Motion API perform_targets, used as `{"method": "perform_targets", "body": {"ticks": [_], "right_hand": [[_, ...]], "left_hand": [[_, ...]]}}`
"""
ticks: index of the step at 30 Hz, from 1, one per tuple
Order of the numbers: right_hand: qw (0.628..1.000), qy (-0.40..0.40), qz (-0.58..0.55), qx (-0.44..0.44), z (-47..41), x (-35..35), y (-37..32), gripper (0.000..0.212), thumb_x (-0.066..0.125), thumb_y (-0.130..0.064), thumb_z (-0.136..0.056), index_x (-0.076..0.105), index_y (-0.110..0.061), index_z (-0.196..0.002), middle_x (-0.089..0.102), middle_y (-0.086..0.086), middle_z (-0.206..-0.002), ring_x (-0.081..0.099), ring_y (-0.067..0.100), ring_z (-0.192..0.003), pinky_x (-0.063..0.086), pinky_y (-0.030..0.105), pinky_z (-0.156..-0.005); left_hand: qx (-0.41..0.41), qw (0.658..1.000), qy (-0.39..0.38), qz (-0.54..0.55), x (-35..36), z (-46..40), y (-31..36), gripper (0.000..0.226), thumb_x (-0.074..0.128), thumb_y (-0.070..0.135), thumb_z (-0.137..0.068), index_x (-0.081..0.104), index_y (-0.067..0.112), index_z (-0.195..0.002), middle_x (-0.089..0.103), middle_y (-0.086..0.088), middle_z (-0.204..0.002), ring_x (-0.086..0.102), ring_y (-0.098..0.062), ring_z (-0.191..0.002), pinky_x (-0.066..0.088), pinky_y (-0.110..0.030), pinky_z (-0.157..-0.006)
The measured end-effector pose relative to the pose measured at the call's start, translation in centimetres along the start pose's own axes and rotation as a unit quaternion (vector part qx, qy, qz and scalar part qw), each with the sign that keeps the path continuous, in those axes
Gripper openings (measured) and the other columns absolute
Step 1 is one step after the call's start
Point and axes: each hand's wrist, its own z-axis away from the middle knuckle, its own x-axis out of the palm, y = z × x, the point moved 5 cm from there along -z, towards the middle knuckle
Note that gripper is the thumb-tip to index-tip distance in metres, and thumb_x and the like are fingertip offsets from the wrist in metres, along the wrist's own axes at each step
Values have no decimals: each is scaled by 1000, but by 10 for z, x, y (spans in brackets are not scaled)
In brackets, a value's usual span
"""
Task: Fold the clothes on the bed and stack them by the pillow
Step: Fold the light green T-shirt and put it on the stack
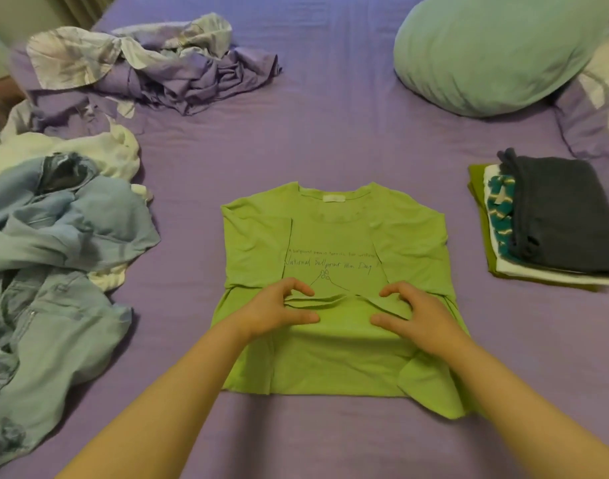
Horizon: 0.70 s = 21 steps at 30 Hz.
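Centrally, both hands' grip pinching green T-shirt (pixel 334 257) mid-fold, left hand (pixel 279 311), right hand (pixel 413 316), bare sheet (pixel 330 140) around.

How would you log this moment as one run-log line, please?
step: folding green T-shirt | left hand: pinching its mid-fold | right hand: same | folded stack: beside pillow

Green T-shirt (pixel 334 236) lies flat mid-bed, sleeves folded in, print showing.

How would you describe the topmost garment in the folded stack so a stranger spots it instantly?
Start at the green pillow at the bed's far right. Just below it sits a folded stack. Its top piece, the dark grey garment, is the only dark one, above teal-patterned, white and olive layers.
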Motion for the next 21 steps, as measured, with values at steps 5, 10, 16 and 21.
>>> {"method": "perform_targets", "body": {"ticks": [5, 10, 16, 21], "right_hand": [[999, -7, -39, -27, -60, -19, -18, 21, 74, -20, -81, 63, -34, -93, 64, -11, -99, 58, 6, -97, 39, 10, -80], [990, 50, -132, 6, -106, -33, -16, 10, 70, -19, -84, 70, -28, -80, 71, -15, -75, 58, -1, -72, 44, 16, -68], [993, 109, -35, 2, -159, -55, -25, 7, 66, -22, -88, 70, -17, -88, 68, -1, -80, 59, 17, -77, 39, 24, -68], [989, 141, -33, 13, -214, -71, -31, 4, 68, -19, -86, 64, -18, -86, 53, -8, -62, 46, 3, -59, 35, 11, -53]], "left_hand": [[35, 999, 17, -5, -45, -44, 18, 26, 79, 17, -77, 63, 29, -93, 51, 7, -88, 50, -3, -81, 39, -5, -66], [36, 999, 16, 20, -82, -84, 31, 3, 70, 12, -85, 70, 13, -87, 65, -2, -82, 57, -11, -77, 47, -23, -75], [46, 992, 20, -114, -119, -138, 62, 15, 66, 19, -89, 71, 6, -96, 62, -3, -80, 52, -12, -75, 42, -22, -66], [29, 985, 105, -135, -153, -186, 77, 16, 68, 20, -88, 71, 5, -94, 62, -4, -81, 53, -15, -76, 40, -26, -66]]}}
